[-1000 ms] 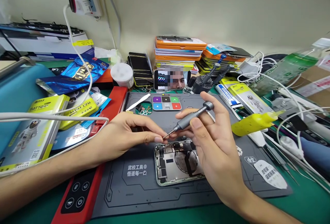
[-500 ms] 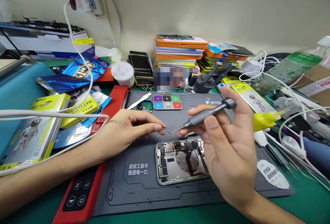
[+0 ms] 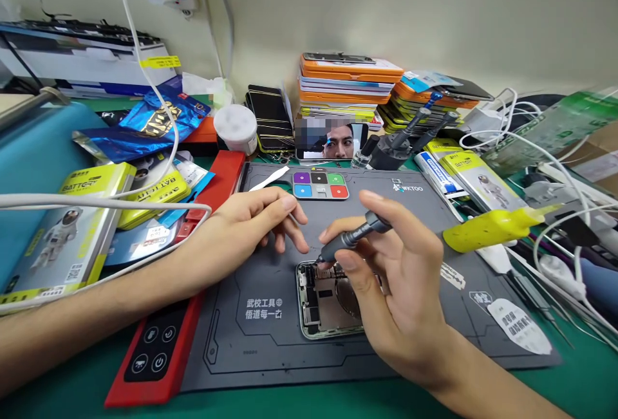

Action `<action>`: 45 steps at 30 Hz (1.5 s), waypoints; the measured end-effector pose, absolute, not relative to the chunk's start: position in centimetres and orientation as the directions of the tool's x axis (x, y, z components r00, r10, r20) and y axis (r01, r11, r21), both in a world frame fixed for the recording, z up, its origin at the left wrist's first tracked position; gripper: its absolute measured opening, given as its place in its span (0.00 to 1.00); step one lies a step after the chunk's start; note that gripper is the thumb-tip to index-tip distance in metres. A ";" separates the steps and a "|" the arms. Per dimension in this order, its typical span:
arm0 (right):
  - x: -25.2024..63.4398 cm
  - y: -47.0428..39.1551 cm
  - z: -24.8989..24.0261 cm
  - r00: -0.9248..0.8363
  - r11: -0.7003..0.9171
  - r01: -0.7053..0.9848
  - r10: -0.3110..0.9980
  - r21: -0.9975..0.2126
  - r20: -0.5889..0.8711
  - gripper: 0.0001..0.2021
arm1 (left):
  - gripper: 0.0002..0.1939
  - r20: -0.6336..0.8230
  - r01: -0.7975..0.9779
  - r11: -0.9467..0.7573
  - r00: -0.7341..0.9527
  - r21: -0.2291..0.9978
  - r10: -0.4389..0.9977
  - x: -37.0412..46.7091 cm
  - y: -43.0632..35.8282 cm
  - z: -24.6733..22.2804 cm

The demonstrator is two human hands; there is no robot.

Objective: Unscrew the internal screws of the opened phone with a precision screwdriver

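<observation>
An opened phone lies on the grey mat, its inner parts showing. My right hand grips a dark grey screwdriver, tilted with its tip down at the phone's upper left edge. That hand and wrist hide the phone's right part. My left hand hovers just above and left of the phone, fingers bent and somewhat apart; no object shows between them.
A red bar with buttons borders the mat's left side. Behind are a coloured screw tray, white tub and tool holder. At right stand a yellow bottle, tweezers and cables. Battery boxes lie left.
My right hand has moved left and down, bringing the screwdriver's tip to the phone. My left hand's fingers have spread from their pinch. The view has shifted slightly.
</observation>
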State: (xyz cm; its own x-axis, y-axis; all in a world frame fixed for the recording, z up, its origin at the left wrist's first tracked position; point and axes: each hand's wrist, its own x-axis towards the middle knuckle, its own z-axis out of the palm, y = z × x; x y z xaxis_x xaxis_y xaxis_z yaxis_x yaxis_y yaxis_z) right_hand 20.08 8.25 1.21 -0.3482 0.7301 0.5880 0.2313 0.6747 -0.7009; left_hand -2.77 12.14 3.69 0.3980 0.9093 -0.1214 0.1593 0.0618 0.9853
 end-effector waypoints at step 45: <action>20.3 8.8 3.9 -0.528 0.733 0.349 0.669 -0.584 0.523 0.30 | 0.21 -0.119 0.318 0.010 0.326 0.948 0.938 -2.8 12.0 4.1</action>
State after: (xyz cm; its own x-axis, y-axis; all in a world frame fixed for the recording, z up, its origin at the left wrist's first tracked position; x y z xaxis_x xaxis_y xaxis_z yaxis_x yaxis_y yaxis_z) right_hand 20.28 8.78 3.93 -0.5278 0.6690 0.5233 0.3495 0.7326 -0.5841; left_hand -2.79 11.95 4.12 0.3263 0.9378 -0.1188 0.3178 0.0096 0.9481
